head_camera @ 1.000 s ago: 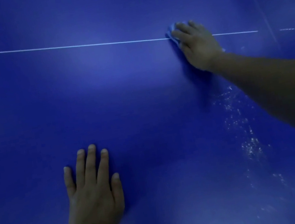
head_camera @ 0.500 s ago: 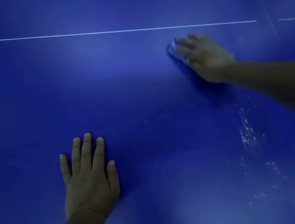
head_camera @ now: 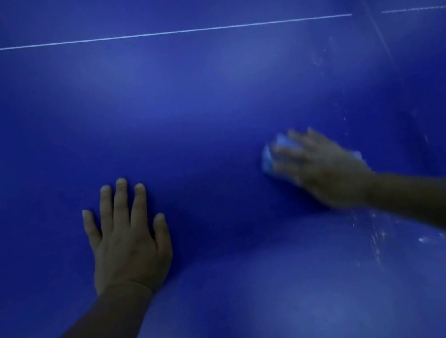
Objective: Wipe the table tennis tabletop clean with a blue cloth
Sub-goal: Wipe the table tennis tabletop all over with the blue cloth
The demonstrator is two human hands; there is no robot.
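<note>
Blue tabletop (head_camera: pixel 189 100) fills my view, a white line (head_camera: pixel 147 34) crossing toward twelve o'clock. My left hand (head_camera: pixel 127 239) lies flat at seven o'clock, fingers spread. My right hand (head_camera: pixel 326 168), blurred at three o'clock, presses the blue cloth (head_camera: pixel 269 157) down under straight fingers. White specks (head_camera: pixel 376 234) lie toward five o'clock.

Left hand (head_camera: pixel 127 239) flat on tabletop (head_camera: pixel 203 97), right hand (head_camera: pixel 326 168) on cloth (head_camera: pixel 269 157) to its right
</note>
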